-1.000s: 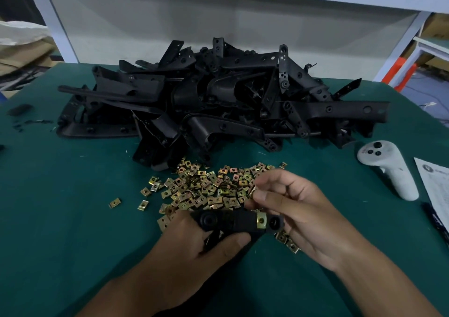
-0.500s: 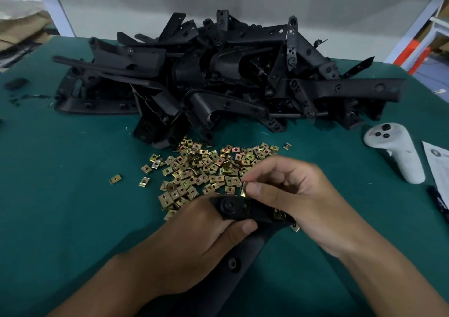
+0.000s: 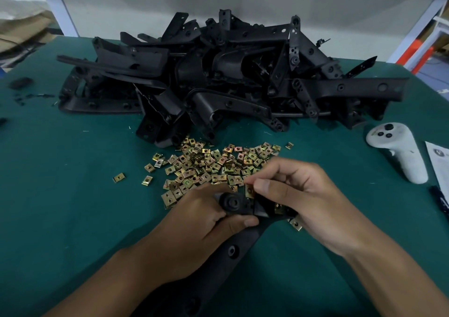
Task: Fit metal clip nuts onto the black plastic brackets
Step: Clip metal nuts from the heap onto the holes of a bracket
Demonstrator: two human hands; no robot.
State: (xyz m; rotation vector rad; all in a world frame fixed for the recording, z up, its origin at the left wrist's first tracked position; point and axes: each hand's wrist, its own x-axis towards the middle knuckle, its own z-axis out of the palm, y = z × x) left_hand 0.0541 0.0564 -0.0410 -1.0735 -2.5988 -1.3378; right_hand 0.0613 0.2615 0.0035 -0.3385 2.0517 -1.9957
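In the head view, a long black plastic bracket (image 3: 233,248) is gripped near its upper end by the curled left hand (image 3: 194,222) over the green table (image 3: 60,195). A small brass-coloured metal clip nut (image 3: 249,190) is pinched at that end by the right hand (image 3: 303,195) fingers (image 3: 263,185). A scattered heap of loose clip nuts (image 3: 209,163) lies just beyond, before a pile of black brackets (image 3: 230,78). A white handheld controller (image 3: 398,151) rests to the right; the writing on the paper beside it cannot be read.

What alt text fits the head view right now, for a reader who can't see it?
The left hand grips a black plastic bracket while the right hand pinches a metal clip nut at its edge. Behind lie loose clip nuts, a bracket pile and a white controller on green table.
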